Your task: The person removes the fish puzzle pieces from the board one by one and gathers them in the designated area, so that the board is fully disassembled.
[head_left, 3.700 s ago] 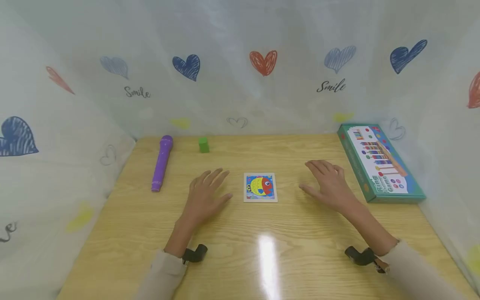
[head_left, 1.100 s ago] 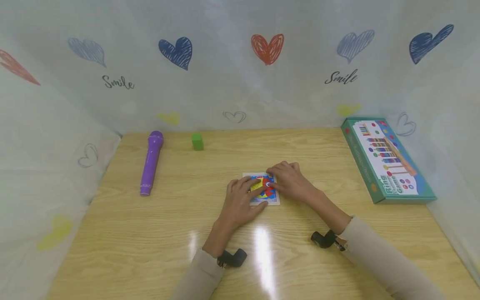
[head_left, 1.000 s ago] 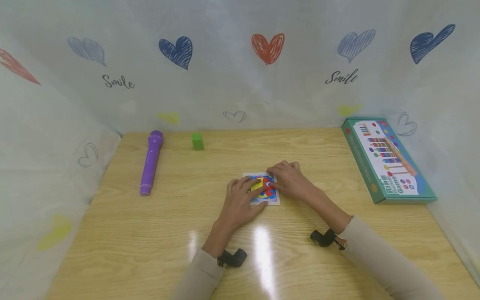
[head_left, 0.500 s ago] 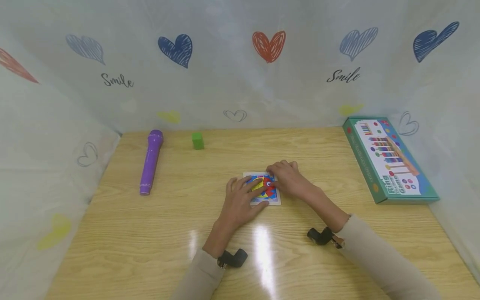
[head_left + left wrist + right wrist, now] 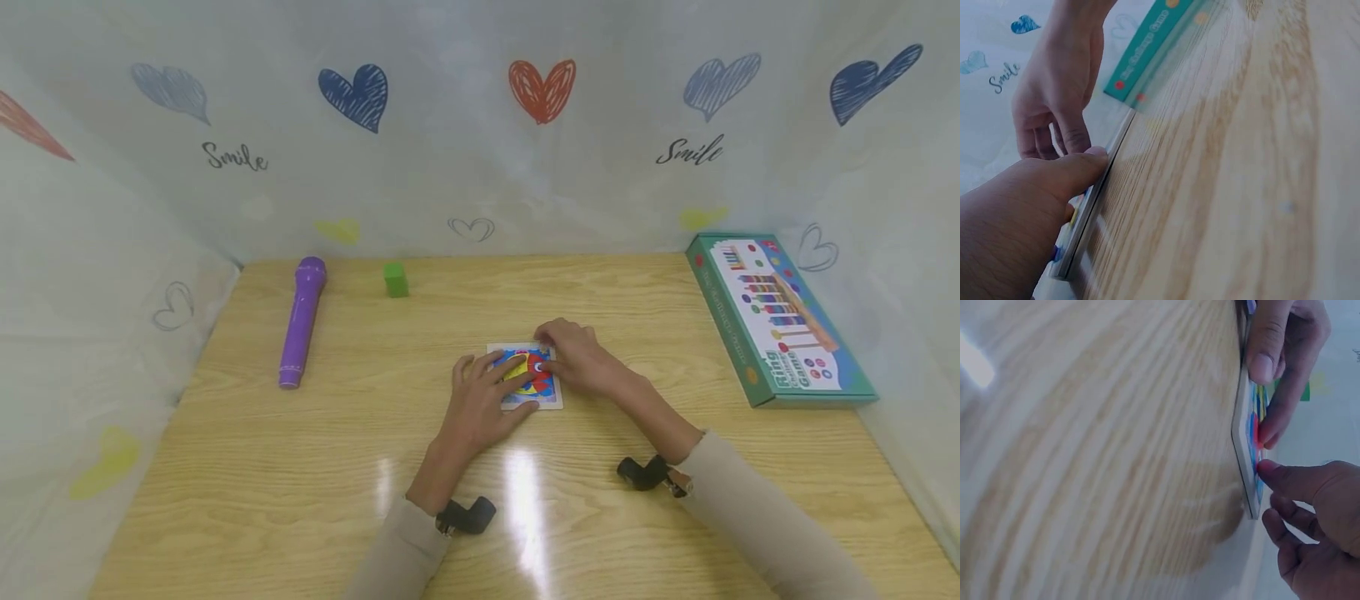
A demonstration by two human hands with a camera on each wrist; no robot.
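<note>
A small square picture puzzle [image 5: 549,395] with a yellow and red fish on blue lies flat on the wooden table. My left hand [image 5: 478,407] rests over its left part, fingers stretched across the fish and thumb at the near edge. From the right, my right hand [image 5: 581,361] touches the puzzle with its thumb by the fish's eye. Its other fingers bend near the far right corner. In the right wrist view, a gap shows between right thumb and fingers [image 5: 1275,525] along the board [image 5: 1241,434]. Whether they pinch a piece is unclear. Both hands cover part of the picture.
At the left lies a purple toy microphone [image 5: 301,329], with a green block [image 5: 395,280] to its right near the back. A flat green game box [image 5: 780,317] lies at the right. White curtains with printed hearts [image 5: 542,92] surround the table.
Since the earliest frame both hands have come inward from either side onto the puzzle. Over the last second they barely move; the right fingers bend slightly more. The puzzle stays in place.
</note>
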